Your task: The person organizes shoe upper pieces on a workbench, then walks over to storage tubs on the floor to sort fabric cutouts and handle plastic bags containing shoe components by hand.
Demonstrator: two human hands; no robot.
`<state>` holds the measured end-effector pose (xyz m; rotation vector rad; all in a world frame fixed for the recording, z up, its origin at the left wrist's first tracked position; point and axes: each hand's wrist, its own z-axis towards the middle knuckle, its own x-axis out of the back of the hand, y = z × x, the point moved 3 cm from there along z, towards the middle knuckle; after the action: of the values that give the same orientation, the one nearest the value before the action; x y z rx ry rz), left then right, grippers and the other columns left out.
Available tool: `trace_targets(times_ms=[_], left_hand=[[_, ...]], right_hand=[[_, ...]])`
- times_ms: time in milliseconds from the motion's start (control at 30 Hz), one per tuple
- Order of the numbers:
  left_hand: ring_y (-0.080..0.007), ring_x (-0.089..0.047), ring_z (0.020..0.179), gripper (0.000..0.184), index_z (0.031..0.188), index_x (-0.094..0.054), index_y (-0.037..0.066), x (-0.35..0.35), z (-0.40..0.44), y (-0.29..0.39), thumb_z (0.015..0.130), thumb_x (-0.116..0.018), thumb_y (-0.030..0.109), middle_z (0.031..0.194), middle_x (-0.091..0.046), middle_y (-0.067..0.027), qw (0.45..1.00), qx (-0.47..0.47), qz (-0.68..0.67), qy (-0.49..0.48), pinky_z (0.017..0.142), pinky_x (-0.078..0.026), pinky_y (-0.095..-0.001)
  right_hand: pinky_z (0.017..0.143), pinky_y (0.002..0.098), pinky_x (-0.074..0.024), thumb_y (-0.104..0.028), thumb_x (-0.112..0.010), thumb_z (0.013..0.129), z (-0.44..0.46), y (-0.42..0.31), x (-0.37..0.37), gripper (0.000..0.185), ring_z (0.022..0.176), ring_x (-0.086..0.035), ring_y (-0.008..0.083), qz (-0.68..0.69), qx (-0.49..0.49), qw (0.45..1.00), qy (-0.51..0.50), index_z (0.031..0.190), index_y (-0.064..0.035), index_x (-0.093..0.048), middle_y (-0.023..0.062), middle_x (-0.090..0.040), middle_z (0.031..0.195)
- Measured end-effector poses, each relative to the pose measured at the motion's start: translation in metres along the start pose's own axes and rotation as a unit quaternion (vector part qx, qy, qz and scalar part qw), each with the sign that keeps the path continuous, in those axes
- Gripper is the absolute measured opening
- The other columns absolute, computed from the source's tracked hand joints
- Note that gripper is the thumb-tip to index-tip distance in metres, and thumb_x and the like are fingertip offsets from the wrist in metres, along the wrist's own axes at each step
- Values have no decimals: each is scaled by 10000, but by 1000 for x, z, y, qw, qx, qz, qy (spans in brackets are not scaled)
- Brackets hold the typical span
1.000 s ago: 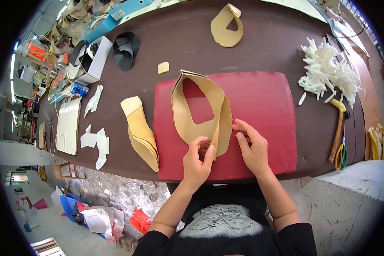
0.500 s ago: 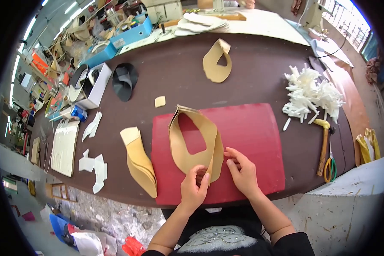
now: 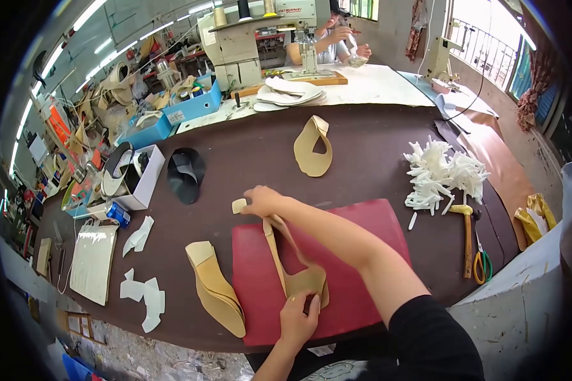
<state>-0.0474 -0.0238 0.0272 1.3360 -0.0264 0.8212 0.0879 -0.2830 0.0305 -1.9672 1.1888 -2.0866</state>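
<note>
My left hand (image 3: pixel 299 319) pinches the lower end of a tan shoe upper piece (image 3: pixel 306 283), which is tilted and partly folded above a red mat (image 3: pixel 362 254). Across it stretches my right arm, hiding some of the piece. At the mat's far left corner, my right hand (image 3: pixel 265 202) has its fingertips closed at the edge of a small cream square block (image 3: pixel 239 206) on the dark table. Left of the mat lies a stack of tan upper pieces (image 3: pixel 215 289). Another tan upper piece (image 3: pixel 313 147), curved into a loop, lies further back.
On the right are a pile of white strips (image 3: pixel 445 174), a hammer (image 3: pixel 467 241) and scissors (image 3: pixel 483 260). A black upper (image 3: pixel 185 176), white scraps (image 3: pixel 147 298) and a white box (image 3: pixel 147 178) are left. Behind, a person's hands (image 3: pixel 343 35) work beyond a sewing machine (image 3: pixel 235 44).
My right hand has left the side of the tan upper piece and reached across to the cream block. The piece has turned and narrowed in my left hand. The view has tipped upward.
</note>
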Motion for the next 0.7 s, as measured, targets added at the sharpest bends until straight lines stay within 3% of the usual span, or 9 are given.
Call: trace_targets(times_ms=[67, 200, 267, 300, 367, 467, 533, 633, 700], left_hand=[[-206, -578, 646, 160, 945, -618, 1, 0, 4, 0, 821, -624, 101, 805, -641, -95, 1000, -21, -2, 10, 582, -459, -278], [-222, -582, 650, 165, 947, -621, 5, 0, 9, 0, 810, -627, 98, 803, -643, -97, 999, -35, 4, 15, 587, -460, -285], [-227, -584, 653, 165, 948, -620, 9, -2, 14, -1, 807, -630, 95, 793, -644, -91, 999, -49, -3, 13, 591, -464, -288], [-227, -584, 653, 165, 948, -620, 9, -2, 18, -1, 807, -630, 95, 793, -644, -91, 999, -41, -1, 17, 591, -464, -288], [-228, -573, 641, 159, 944, -620, 14, -1, 21, 1, 806, -631, 91, 793, -643, -84, 996, -88, -2, 20, 580, -457, -290], [-227, -566, 632, 156, 943, -621, 16, -3, 14, -1, 806, -630, 90, 791, -642, -82, 998, -57, -4, 36, 572, -453, -290], [-225, -559, 624, 154, 943, -622, 18, -2, 11, 0, 806, -630, 90, 788, -640, -81, 997, -62, -5, 35, 564, -448, -290], [-245, -585, 674, 167, 953, -611, 17, -1, 6, 3, 800, -627, 82, 821, -648, -87, 999, -40, -2, 33, 603, -464, -301], [-265, -612, 723, 181, 963, -600, 15, 2, 3, 3, 793, -625, 73, 853, -655, -92, 999, -24, -7, 20, 642, -480, -312]], right_hand=[[781, 391, -501, -303, -683, 711, 12, -6, -3, 474, 941, -593, 320, 18, 13, 999, -28, 1079, -14, -608, 200, -607, 1068], [760, 386, -514, -236, -732, 650, 28, -11, -14, 451, 932, -614, 301, -177, -19, 984, 4, 1030, -11, -640, 203, -621, 1057], [730, 368, -521, -155, -758, 602, 34, -3, -8, 324, 889, -619, 286, -117, -75, 989, -47, 897, -44, -684, 176, -649, 947], [703, 376, -521, -146, -750, 617, 35, 6, -10, 156, 841, -608, 284, -116, -99, 988, -4, 755, -96, -696, 120, -646, 788], [716, 380, -513, -172, -757, 636, 33, 20, -4, 249, 828, -596, 293, -133, -40, 988, 66, 867, -117, -681, 115, -619, 859], [799, 369, -488, -207, -750, 682, 20, 18, 2, 488, 854, -589, 305, 10, -8, 997, 73, 1127, -121, -567, 132, -505, 1105], [813, 373, -483, -195, -750, 685, 18, 6, -4, 438, 881, -588, 309, -43, -9, 998, 53, 1082, -106, -587, 134, -491, 1122], [782, 364, -492, -178, -724, 698, 29, 9, -19, 360, 846, -602, 284, -155, -6, 987, 31, 1029, -88, -615, 126, -564, 1028], [709, 305, -502, -133, -692, 710, 37, 22, -11, 274, 734, -607, 210, 12, 48, 998, 44, 973, -75, -643, 91, -627, 858]])
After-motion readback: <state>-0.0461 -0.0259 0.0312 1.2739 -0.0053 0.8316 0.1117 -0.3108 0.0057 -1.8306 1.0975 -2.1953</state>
